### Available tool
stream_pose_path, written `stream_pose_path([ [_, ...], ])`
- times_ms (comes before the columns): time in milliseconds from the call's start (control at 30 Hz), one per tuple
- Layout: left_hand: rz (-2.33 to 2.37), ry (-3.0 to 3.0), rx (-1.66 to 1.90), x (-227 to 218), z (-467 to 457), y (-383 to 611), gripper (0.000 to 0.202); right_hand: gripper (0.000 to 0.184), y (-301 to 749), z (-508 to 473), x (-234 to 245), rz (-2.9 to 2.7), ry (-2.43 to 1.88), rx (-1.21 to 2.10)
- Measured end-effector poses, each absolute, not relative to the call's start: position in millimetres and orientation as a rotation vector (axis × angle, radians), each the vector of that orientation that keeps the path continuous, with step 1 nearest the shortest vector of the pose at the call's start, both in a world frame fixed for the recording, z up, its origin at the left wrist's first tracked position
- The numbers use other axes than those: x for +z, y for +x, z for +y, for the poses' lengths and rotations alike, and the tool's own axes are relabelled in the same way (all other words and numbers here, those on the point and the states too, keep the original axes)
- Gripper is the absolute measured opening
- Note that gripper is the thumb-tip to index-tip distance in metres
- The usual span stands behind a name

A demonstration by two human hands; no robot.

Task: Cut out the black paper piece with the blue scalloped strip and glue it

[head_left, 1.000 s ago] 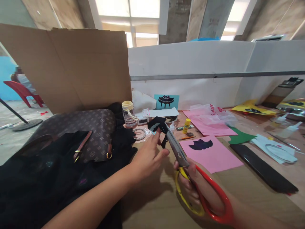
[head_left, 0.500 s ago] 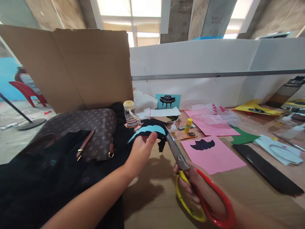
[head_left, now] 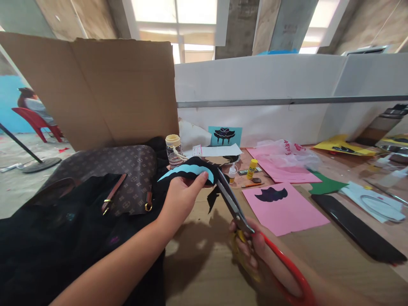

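My left hand (head_left: pixel 180 197) pinches a black paper cut-out with a scalloped light-blue strip on it (head_left: pixel 191 170), held up over the wooden table (head_left: pixel 207 263). My right hand (head_left: pixel 255 250) grips red and yellow-handled scissors (head_left: pixel 234 206). Their steel blades point up and left and meet the right edge of the black paper, where a small black scrap hangs down. A pink sheet (head_left: pixel 287 210) with a black scalloped shape (head_left: pixel 270 194) glued on it lies just right of the scissors.
A brown patterned handbag (head_left: pixel 117 174) and black cloth (head_left: pixel 63 242) fill the left. A cardboard sheet (head_left: pixel 95 89) stands behind. A jar (head_left: pixel 174 148), yellow glue stick (head_left: pixel 252 168), small glue bottle (head_left: pixel 233 172), plastic bag (head_left: pixel 283 155), green paper (head_left: pixel 325 185) and a black bar (head_left: pixel 357 231) lie around.
My left hand turned the black paper so its blue scalloped strip faces up and moved it left. The scissors shifted lower and cut into its right edge, leaving a scrap dangling.
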State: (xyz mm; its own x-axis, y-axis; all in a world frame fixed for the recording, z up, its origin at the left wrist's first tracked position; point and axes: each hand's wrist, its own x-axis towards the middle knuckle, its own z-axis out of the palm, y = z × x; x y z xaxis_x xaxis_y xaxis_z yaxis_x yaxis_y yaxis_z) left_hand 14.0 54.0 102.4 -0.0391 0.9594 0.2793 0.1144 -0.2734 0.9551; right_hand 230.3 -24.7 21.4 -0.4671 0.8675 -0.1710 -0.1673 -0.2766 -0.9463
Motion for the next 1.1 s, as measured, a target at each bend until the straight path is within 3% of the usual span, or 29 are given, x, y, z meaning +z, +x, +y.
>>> stream_pose_path([
  [333, 1.239, 1.595, 1.367, 104, 49, 16, 0.032, 0.031, 236, -18, 34, -1.232, -0.902, 1.865],
  [600, 1.182, 1.604, 1.338, 100, 50, 17, 0.032, 0.067, 226, -28, 36, -1.193, -0.968, 1.718],
  [1100, 1.065, 1.595, 1.311, 104, 54, 12, 0.030, 0.067, 231, -32, 45, -1.262, -1.042, 1.750],
])
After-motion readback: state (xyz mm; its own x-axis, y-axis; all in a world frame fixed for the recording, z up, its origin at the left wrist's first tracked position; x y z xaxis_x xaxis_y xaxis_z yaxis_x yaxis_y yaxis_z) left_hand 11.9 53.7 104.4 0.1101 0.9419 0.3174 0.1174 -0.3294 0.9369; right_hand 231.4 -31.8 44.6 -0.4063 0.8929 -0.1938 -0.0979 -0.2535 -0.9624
